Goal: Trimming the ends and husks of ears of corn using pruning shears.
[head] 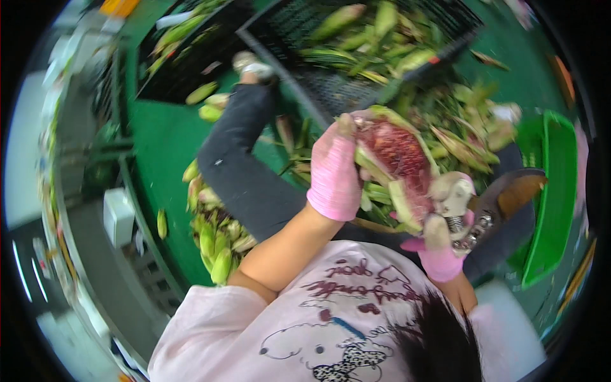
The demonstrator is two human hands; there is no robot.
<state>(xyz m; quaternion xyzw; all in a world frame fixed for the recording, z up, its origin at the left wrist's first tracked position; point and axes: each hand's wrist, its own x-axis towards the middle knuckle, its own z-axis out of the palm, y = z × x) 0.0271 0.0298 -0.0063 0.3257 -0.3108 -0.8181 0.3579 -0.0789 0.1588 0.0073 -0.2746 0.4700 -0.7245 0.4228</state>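
Observation:
My left hand (338, 167), in a pink glove with a pale palm, grips an ear of corn (398, 153) at its upper left end. The green husk is parted, showing reddish silk and orange-red patches beneath. In my right hand (441, 243), also pink-gloved, is a metal hand tool with a coil spring (456, 207), apparently pruning shears. It is against or close to the ear's lower right end; its jaws are hidden. Just right of this hand lies a dark curved thing with a brown face and shiny studs (515, 196), possibly a sandal.
Ahead stands a black plastic crate (310, 90) with green corn; another black crate (181, 71) is beyond my left leg. Loose husks (470, 129) pile before me. More ears (222, 262) lie left on the green floor (157, 143). A green plastic bin (549, 200) is at right.

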